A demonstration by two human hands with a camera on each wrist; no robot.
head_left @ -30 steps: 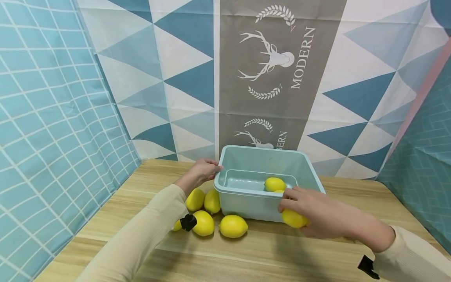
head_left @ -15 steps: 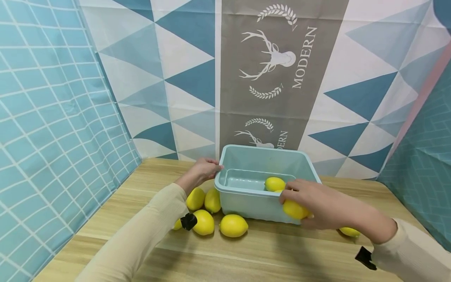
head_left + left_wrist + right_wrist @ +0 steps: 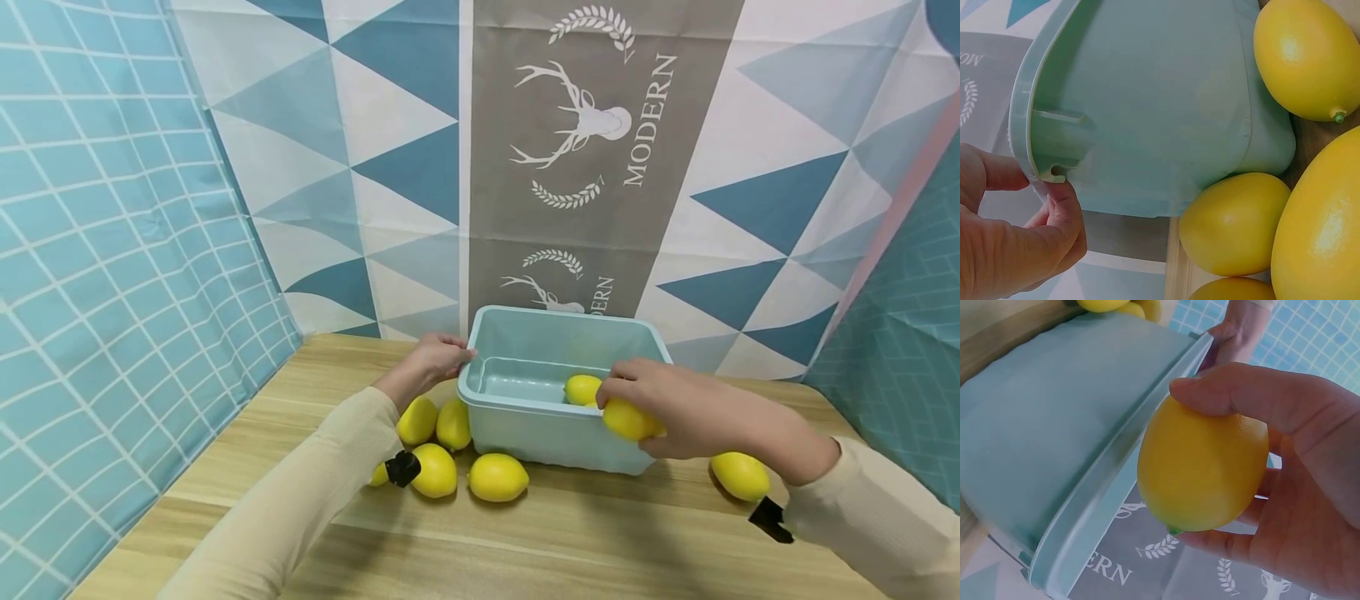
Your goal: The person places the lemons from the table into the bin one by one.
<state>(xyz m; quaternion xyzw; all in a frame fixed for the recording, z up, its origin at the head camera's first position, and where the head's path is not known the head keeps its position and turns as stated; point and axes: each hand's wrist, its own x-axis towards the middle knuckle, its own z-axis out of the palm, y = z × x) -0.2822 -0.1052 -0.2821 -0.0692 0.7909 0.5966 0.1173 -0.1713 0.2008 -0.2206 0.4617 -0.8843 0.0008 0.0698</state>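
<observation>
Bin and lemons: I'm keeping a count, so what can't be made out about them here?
Head view: how many lemons the bin holds; the right hand and front wall block part of its inside.
Head view: most of the leftmost lemon, hidden by the left sleeve and black clip.
Left wrist view: all of the largest-looking lemon; the right and bottom edges cut it.
Right wrist view: the bin's floor, behind its front wall.
</observation>
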